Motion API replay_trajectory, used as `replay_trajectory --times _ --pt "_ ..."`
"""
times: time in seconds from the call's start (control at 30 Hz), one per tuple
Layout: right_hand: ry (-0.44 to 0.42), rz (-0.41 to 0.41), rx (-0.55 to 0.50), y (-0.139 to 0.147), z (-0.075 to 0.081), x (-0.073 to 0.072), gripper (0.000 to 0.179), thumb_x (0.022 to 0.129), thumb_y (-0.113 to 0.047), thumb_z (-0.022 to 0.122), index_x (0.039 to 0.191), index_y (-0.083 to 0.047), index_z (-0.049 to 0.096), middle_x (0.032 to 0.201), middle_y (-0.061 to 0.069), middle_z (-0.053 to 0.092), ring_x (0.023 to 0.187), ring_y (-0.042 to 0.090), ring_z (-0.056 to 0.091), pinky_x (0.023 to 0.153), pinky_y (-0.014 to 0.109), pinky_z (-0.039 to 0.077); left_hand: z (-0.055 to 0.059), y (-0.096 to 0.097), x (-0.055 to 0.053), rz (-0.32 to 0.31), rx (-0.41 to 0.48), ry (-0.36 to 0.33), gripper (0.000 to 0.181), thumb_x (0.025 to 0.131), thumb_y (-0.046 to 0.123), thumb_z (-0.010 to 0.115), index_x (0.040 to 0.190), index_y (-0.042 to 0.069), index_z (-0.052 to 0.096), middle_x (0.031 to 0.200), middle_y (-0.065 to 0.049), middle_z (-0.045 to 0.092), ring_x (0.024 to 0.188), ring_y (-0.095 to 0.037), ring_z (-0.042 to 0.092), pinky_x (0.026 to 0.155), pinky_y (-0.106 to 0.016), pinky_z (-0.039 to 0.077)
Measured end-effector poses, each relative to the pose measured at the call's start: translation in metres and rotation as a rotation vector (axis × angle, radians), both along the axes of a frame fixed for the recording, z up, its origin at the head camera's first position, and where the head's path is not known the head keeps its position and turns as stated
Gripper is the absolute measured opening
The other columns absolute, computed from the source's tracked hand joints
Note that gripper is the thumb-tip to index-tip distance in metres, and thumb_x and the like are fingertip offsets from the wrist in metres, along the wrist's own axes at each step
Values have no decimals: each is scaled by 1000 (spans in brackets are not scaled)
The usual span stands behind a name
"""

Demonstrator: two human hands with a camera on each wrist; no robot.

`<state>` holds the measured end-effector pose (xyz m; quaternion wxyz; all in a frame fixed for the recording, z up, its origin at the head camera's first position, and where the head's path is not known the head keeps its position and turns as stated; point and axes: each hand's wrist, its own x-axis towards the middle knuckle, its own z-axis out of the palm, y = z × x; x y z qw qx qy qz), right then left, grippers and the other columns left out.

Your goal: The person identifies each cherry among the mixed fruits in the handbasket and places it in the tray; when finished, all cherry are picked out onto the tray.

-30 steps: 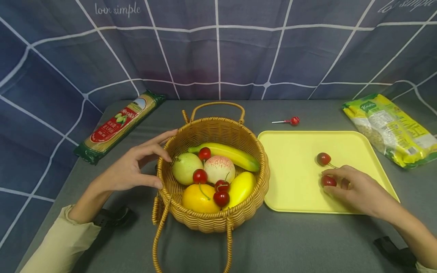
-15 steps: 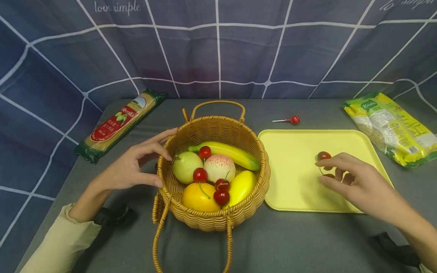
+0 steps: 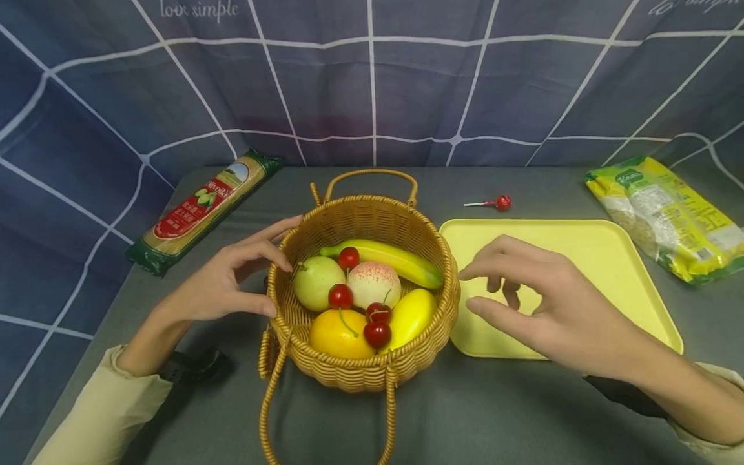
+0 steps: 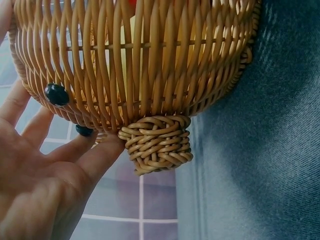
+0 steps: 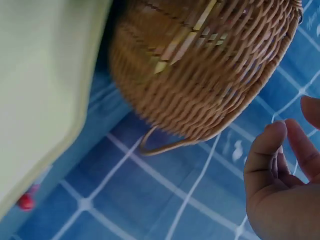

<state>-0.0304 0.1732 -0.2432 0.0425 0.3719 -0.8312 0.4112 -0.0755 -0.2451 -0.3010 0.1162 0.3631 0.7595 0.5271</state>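
A round wicker basket [image 3: 360, 374] holds a banana [image 3: 401, 265], a green pear [image 3: 316, 284], a peach [image 3: 374, 286], an orange [image 3: 341, 336], a yellow mango-shaped fruit [image 3: 414, 320] and several cherries [image 3: 378, 334]. My left hand [image 3: 232, 278] grips the basket's left rim, a fingertip over the edge and the thumb against its outside. Just right of the basket, above the yellow tray [image 3: 628, 278], hovers my right hand [image 3: 540, 290], fingers loosely bent, thumb and index finger apart. Nothing shows between them. The hand covers the spot where two cherries lay on the tray.
Behind the tray lies a red lollipop [image 3: 501, 203]. A yellow-green food bag [image 3: 668, 219] is at the far right, and a spaghetti pack [image 3: 203, 213] at the back left. One basket handle [image 3: 386, 413] folds toward the front, the other [image 3: 372, 172] stands at the back.
My right hand has lifted away from the cherries on the tray and moved left to the basket's right side. The left hand and basket have stayed in place.
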Motion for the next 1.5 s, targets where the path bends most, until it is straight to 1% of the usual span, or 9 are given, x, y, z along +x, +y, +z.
replay_trajectory --times 0.13,0.27,0.43,0.57,0.8,0.9,1.13,1.37,1.5 --pt "54 129 34 -23 11 -9 34 80 -2 78 108 -19 70 99 -17 61 81 1 55 58 16 46 0 -1 0 4 3 -9 46 69 -5 85 108 -5 60 161 -14 23 145 -30 24 111 -29 34" --pt "39 253 140 -44 17 -21 25 84 -10 76 107 -19 70 98 -19 61 79 1 55 62 17 48 0 -2 0 7 2 -13 46 70 -4 86 108 -5 61 161 -13 23 146 -30 24 111 -29 34" --pt "-143 375 294 -69 13 -34 18 86 -17 74 104 -18 72 93 -17 66 77 2 59 68 24 51 -1 -3 1 -7 19 4 46 70 -5 85 109 -4 61 161 -16 22 145 -30 25 110 -28 36" --pt "-285 424 388 -82 9 -40 15 87 -18 73 102 -19 72 84 -19 64 71 2 59 66 27 50 -1 -2 1 -13 27 1 46 70 -5 84 109 -5 60 161 -16 21 145 -31 24 110 -29 35" --pt "-324 510 514 -96 4 -49 11 85 -17 73 95 -19 70 76 -14 61 68 6 53 65 28 47 -1 -2 1 -16 44 12 46 70 -5 85 109 -5 60 160 -18 22 145 -31 25 110 -29 35" --pt "-340 530 576 -102 1 -50 11 84 -15 73 93 -19 68 72 -11 58 68 7 52 63 27 45 -3 -2 1 -18 53 18 46 69 -6 84 109 -5 61 160 -19 22 144 -30 26 110 -28 35" --pt "-337 487 687 -109 -3 -48 15 82 -9 73 84 -23 67 68 -10 56 66 10 51 60 28 41 -1 -1 1 -12 37 4 46 71 -2 86 109 -5 60 161 -17 21 145 -31 24 110 -29 36" --pt "-330 451 706 -109 -4 -46 15 83 -12 75 91 -23 70 71 -11 58 70 11 53 63 29 44 0 0 2 -3 27 -7 46 70 -3 85 109 -4 60 161 -16 21 145 -31 23 110 -29 35" --pt "-275 488 635 -105 -5 -46 12 86 -19 76 88 -25 67 69 -13 54 68 9 51 61 28 42 0 0 1 -4 28 -10 46 70 -4 85 109 -4 60 161 -16 21 145 -30 24 110 -29 35"
